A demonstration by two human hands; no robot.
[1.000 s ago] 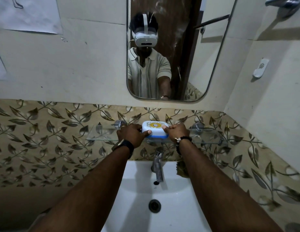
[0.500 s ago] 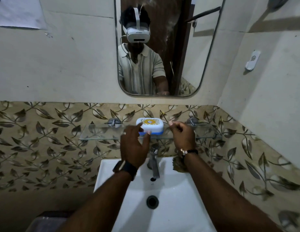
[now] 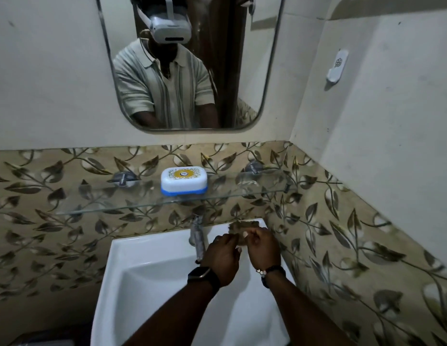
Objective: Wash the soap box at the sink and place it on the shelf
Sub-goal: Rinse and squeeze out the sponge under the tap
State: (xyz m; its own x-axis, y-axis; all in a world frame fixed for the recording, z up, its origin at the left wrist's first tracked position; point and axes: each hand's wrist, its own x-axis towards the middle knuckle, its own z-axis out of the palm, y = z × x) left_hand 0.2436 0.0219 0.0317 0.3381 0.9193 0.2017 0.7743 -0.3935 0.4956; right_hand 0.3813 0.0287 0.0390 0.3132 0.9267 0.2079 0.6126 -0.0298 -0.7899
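The soap box (image 3: 183,181), white with a blue base and a yellow round label on its lid, stands closed on the glass shelf (image 3: 242,193) above the tap. Nothing touches it. Both hands are well below it, over the back right of the white sink (image 3: 142,275). My left hand (image 3: 222,255) hovers beside the tap (image 3: 198,237) with loosely curled fingers and nothing in it. My right hand (image 3: 263,248) is close to the left one, fingertips near a brownish pad (image 3: 243,224) on the sink's back corner; I see nothing gripped.
A mirror (image 3: 190,63) hangs above the shelf and shows a person with a headset. Leaf-patterned tiles cover the lower wall. A white wall hook (image 3: 337,67) sits on the right wall, which closes in near the sink.
Both hands have let go of the soap box and dropped from the shelf down to the sink beside the tap. The box stays on the shelf. The view has tilted downward.
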